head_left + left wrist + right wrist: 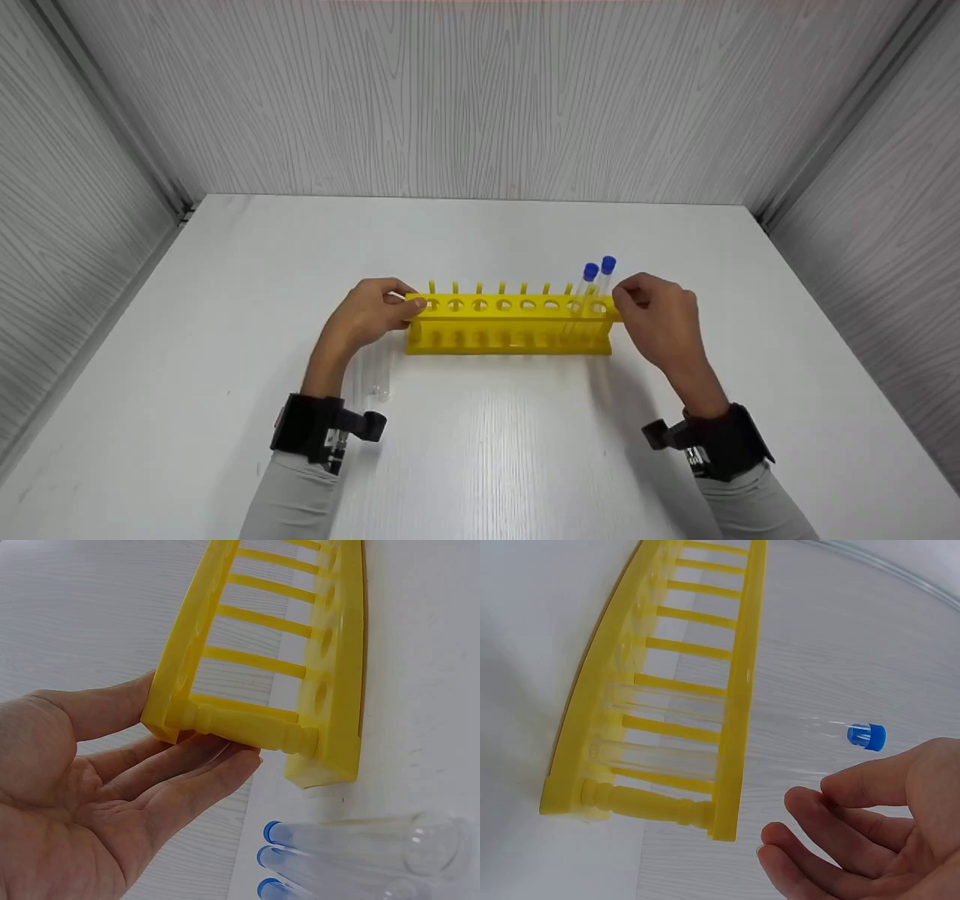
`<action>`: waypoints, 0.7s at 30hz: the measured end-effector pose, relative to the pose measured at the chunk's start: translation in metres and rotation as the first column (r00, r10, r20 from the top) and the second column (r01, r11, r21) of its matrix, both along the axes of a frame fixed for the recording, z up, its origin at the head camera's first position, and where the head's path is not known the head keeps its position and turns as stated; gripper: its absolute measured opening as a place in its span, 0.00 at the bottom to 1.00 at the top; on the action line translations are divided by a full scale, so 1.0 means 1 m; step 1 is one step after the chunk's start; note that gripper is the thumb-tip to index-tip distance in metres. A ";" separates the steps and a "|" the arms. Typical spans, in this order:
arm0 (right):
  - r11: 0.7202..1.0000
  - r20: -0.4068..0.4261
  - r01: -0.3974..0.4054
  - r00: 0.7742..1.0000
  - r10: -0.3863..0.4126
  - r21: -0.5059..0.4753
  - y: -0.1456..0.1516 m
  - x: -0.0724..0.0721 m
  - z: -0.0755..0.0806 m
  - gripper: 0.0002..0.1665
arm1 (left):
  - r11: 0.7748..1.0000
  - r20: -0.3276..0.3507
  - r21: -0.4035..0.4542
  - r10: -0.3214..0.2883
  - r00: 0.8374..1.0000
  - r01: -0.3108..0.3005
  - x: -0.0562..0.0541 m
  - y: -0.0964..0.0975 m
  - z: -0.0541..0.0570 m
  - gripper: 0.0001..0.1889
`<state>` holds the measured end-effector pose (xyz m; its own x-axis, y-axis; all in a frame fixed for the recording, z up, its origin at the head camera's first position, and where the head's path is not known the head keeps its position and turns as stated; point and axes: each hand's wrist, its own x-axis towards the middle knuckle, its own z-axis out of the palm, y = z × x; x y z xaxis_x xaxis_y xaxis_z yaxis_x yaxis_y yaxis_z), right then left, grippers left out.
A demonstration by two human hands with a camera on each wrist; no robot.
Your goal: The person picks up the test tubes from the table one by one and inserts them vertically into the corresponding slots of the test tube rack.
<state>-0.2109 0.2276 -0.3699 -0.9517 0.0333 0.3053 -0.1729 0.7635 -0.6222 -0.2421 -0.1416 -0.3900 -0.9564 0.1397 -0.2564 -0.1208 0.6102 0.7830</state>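
A yellow test tube rack (510,349) stands in front of me, two clear test tubes with blue caps (591,271) upright in its right-end holes. My left hand (371,311) grips the rack's left end, thumb on the top bar and fingers under it by the end post, as the left wrist view shows. Beside the right end, my right hand (660,319) has loosely bent fingers with nothing between them. In the right wrist view those fingers (840,840) are apart from the rack, near the tube tops; one cap (870,737) shows and the other is hidden.
Three more capped test tubes (352,836) lie on the white table (487,450) left of the rack, partly hidden by my left wrist in the head view. Pale wood-grain panels (480,97) enclose the table at the back and both sides.
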 end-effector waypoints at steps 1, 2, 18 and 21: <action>1.000 0.003 0.011 1.000 -0.011 -0.003 0.002 -0.001 0.000 0.14 | 1.000 0.000 -0.001 0.002 1.000 -0.002 0.000 0.000 0.000 0.22; 1.000 0.007 0.018 1.000 -0.018 -0.008 0.004 -0.002 0.000 0.14 | 1.000 0.001 -0.004 0.003 1.000 -0.003 0.000 0.000 0.000 0.22; 0.998 0.260 0.023 0.966 -0.006 -0.063 0.021 -0.017 -0.014 0.25 | 1.000 0.005 -0.013 0.009 1.000 -0.009 0.000 0.000 0.000 0.22; 0.998 0.313 0.002 0.950 0.017 -0.060 0.021 -0.018 -0.016 0.28 | 1.000 0.006 -0.006 0.008 1.000 -0.008 0.001 -0.001 0.000 0.21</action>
<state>-0.2288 0.2481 -0.3861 -0.9994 0.0343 -0.0103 0.0320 0.7235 -0.6896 -0.2415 -0.1421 -0.3901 -0.9560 0.1301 -0.2629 -0.1305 0.6140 0.7785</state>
